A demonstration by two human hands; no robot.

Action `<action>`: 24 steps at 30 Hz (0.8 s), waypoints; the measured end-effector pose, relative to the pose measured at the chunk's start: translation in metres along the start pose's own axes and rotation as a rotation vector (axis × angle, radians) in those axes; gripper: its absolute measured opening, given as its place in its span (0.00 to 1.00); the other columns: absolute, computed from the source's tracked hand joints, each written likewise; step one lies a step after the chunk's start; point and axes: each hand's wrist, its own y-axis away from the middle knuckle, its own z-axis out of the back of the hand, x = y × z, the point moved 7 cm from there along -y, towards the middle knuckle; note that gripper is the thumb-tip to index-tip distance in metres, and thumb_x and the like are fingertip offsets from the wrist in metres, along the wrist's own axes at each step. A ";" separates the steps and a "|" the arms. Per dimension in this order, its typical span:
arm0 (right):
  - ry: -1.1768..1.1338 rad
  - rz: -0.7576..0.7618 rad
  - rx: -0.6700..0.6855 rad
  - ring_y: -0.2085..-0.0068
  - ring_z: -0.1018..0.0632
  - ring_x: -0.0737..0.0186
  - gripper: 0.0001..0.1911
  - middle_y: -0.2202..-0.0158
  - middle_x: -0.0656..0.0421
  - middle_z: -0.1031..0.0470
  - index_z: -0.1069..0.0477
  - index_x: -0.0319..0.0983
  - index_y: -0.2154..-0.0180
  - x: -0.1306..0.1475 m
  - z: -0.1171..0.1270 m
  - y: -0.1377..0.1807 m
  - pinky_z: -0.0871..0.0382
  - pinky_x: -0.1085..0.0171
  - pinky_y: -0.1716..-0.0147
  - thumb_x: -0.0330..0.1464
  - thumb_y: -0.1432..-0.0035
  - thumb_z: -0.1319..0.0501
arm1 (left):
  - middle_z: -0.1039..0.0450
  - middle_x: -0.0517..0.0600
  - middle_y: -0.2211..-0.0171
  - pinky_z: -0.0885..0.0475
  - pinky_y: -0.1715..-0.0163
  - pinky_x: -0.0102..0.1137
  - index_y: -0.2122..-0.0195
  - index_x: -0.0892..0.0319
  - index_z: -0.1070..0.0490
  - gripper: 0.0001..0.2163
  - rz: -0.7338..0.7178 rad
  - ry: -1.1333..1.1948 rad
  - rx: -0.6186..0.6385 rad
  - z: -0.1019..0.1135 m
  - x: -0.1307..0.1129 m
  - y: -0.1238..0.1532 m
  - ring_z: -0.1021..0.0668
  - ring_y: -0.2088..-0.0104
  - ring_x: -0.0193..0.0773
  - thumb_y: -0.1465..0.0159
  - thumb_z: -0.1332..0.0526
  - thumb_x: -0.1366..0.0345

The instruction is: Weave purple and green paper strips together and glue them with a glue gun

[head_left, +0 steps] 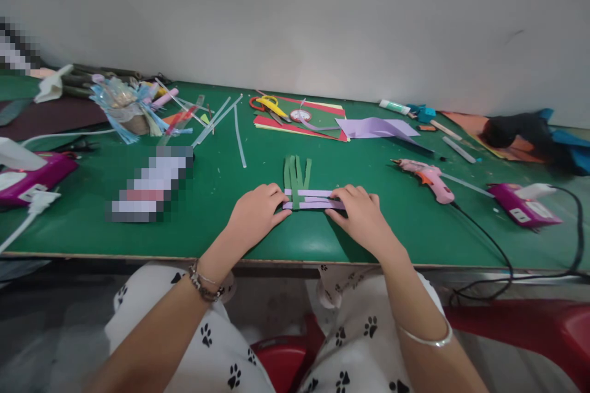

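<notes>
Purple paper strips (316,203) lie crosswise on the table in front of me, with green paper strips (295,175) laced across their left part. The green ends fan out away from me. My left hand (259,212) pinches the left ends of the purple strips between thumb and fingers. At their right ends, my right hand (362,215) is closed on them in the same way. Both hands rest low at the table, and the fingertips hide the strip ends.
A pink glue gun (428,178) lies to the right, its cord running over the table edge near a purple power strip (523,204). Scissors (271,107) sit on coloured paper (322,129) behind. Glue sticks (239,135) and a blurred-out object (154,187) are left.
</notes>
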 end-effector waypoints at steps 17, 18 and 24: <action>0.218 0.123 -0.266 0.68 0.30 0.64 0.15 0.70 0.60 0.25 0.27 0.40 0.69 0.013 0.011 -0.006 0.61 0.53 0.50 0.24 0.42 0.51 | 0.28 0.49 0.64 0.33 0.72 0.27 0.63 0.60 0.29 0.06 0.004 -0.017 0.002 -0.001 0.000 0.000 0.26 0.64 0.38 0.39 0.41 0.65; 0.236 0.127 -0.287 0.67 0.30 0.64 0.15 0.68 0.59 0.25 0.27 0.40 0.67 0.016 0.012 -0.006 0.62 0.53 0.49 0.23 0.42 0.51 | 0.28 0.49 0.64 0.34 0.72 0.27 0.63 0.60 0.29 0.06 0.006 -0.019 0.001 -0.001 0.000 0.000 0.26 0.64 0.38 0.39 0.41 0.65; 0.305 0.134 -0.316 0.68 0.31 0.64 0.17 0.71 0.58 0.27 0.27 0.39 0.66 0.020 0.013 -0.006 0.61 0.55 0.49 0.22 0.42 0.53 | 0.28 0.49 0.64 0.34 0.72 0.27 0.63 0.60 0.29 0.06 -0.003 -0.025 -0.013 -0.001 0.000 -0.001 0.26 0.64 0.38 0.39 0.41 0.65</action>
